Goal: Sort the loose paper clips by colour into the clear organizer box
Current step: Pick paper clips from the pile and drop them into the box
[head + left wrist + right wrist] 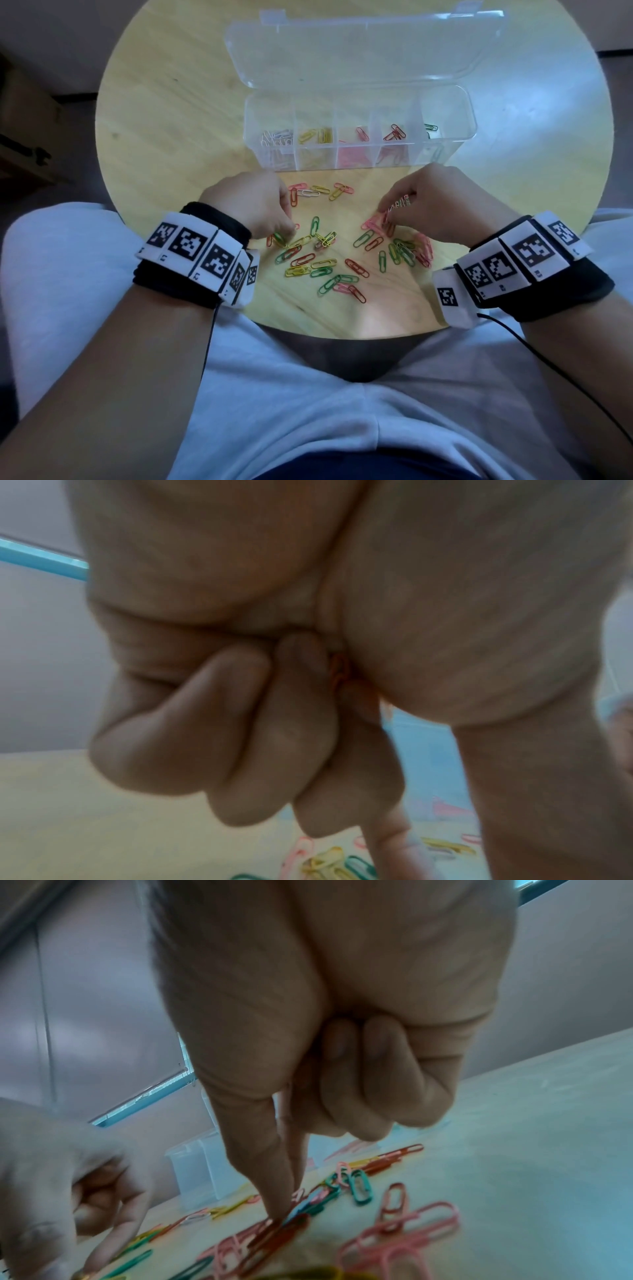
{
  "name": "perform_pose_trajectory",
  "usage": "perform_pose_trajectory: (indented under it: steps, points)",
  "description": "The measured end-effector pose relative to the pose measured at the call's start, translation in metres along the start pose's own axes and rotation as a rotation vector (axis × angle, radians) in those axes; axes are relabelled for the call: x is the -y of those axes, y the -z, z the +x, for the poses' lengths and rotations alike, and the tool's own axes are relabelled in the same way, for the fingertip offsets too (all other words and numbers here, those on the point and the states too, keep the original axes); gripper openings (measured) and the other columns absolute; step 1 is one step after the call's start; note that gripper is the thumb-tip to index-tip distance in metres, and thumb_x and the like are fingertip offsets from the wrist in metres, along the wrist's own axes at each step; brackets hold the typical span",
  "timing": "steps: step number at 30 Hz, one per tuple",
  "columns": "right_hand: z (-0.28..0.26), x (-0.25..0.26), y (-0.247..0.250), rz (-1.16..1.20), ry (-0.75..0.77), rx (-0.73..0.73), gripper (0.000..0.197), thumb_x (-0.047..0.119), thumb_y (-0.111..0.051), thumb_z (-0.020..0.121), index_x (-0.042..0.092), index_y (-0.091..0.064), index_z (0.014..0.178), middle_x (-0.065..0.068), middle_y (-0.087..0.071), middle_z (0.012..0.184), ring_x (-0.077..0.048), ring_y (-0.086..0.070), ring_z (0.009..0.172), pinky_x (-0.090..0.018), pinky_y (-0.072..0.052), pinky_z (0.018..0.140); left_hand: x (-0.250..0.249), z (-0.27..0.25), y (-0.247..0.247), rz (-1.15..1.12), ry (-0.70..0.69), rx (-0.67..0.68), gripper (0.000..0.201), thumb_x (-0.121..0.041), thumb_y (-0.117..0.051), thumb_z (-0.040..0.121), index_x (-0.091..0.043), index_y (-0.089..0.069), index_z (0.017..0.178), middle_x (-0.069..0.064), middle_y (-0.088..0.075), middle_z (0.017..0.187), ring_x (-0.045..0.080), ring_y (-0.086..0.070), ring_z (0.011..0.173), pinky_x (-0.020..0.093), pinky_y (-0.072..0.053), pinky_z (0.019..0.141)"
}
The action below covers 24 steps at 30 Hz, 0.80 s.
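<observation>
Several loose paper clips [325, 260], red, pink, green and yellow, lie scattered on the round wooden table [171, 120] between my hands. My left hand [289, 228] has its fingers curled, and its fingertips touch the clips at the left of the pile. In the left wrist view an orange-red clip [341, 669] sits tucked between the curled fingers and the palm. My right hand [387, 217] pinches thumb and index down onto a pink and red cluster [274, 1231]. The clear organizer box [359, 164] stands open behind the hands.
The box's five compartments hold white, yellow, pink, red and green clips from left to right. Its lid [359, 44] lies folded back on the far side. A small group of clips [318, 192] lies just in front of the box. The table edge runs close to my lap.
</observation>
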State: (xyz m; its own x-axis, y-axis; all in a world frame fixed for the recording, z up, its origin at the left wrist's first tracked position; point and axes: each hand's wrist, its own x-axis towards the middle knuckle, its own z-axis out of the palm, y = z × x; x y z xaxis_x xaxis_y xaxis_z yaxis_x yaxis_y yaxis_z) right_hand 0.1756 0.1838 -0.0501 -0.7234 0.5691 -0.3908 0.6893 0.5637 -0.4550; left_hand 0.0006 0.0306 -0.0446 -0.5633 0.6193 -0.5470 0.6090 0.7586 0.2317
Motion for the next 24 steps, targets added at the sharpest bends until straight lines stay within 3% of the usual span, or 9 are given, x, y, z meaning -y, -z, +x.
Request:
perform_pose_trajectory:
  steps: [4, 9, 14, 18, 21, 24]
  points:
    - [-0.0003, 0.0000, -0.0020, -0.041, 0.022, 0.011, 0.009, 0.022, -0.073, 0.080, 0.030, -0.073, 0.083, 0.011, -0.052, 0.064, -0.007, -0.051, 0.058, -0.023, -0.034, 0.049, -0.0052, -0.0005, -0.0036, 0.026, 0.014, 0.008, 0.014, -0.031, -0.081, 0.068, -0.023, -0.070, 0.067, -0.009, -0.070, 0.066, 0.016, -0.066, 0.076, 0.035, -0.054, 0.079]
    - [0.0027, -0.0011, -0.0036, -0.070, -0.001, -0.001, 0.007, 0.025, -0.074, 0.080, 0.030, -0.071, 0.076, 0.006, -0.056, 0.065, -0.010, -0.053, 0.060, -0.025, -0.036, 0.051, -0.0064, 0.0010, -0.0075, -0.025, -0.018, 0.035, 0.010, -0.025, -0.075, 0.071, -0.018, -0.069, 0.068, -0.005, -0.070, 0.067, 0.017, -0.067, 0.073, 0.032, -0.055, 0.071]
    - [0.0013, -0.0015, -0.0017, -0.020, -0.003, -0.006, 0.004, 0.024, -0.077, 0.079, 0.024, -0.073, 0.079, 0.004, -0.056, 0.063, -0.009, -0.051, 0.056, -0.023, -0.035, 0.048, -0.0057, 0.0008, -0.0028, -0.154, -0.103, -0.016, 0.008, -0.026, -0.079, 0.076, -0.024, -0.074, 0.071, -0.012, -0.067, 0.069, 0.006, -0.059, 0.070, 0.024, -0.040, 0.058]
    - [0.0004, -0.0020, 0.0031, 0.080, -0.019, -0.017, 0.007, 0.024, -0.081, 0.076, 0.025, -0.074, 0.079, 0.004, -0.054, 0.058, -0.008, -0.048, 0.049, -0.012, -0.032, 0.038, -0.0007, 0.0049, 0.0003, -0.201, -0.137, -0.078, 0.006, -0.025, -0.072, 0.086, -0.028, -0.076, 0.086, -0.014, -0.062, 0.088, 0.006, -0.056, 0.085, 0.023, -0.038, 0.072]
    - [-0.0004, -0.0031, 0.0040, 0.111, -0.011, -0.025, 0.007, 0.031, -0.082, 0.074, 0.028, -0.076, 0.077, 0.005, -0.058, 0.058, -0.004, -0.047, 0.044, -0.014, -0.034, 0.040, 0.0029, 0.0053, 0.0019, -0.118, -0.103, -0.083, 0.006, -0.026, -0.076, 0.081, -0.030, -0.075, 0.085, -0.013, -0.063, 0.087, 0.006, -0.055, 0.080, 0.024, -0.039, 0.069]
    - [-0.0014, -0.0030, 0.0048, 0.174, 0.005, -0.027, 0.006, 0.035, -0.081, 0.074, 0.031, -0.077, 0.075, 0.012, -0.060, 0.052, 0.003, -0.047, 0.040, -0.007, -0.030, 0.037, 0.0024, 0.0025, 0.0008, -0.053, -0.055, -0.054, 0.010, -0.030, -0.081, 0.074, -0.030, -0.073, 0.079, -0.012, -0.067, 0.090, 0.013, -0.060, 0.087, 0.030, -0.048, 0.079]
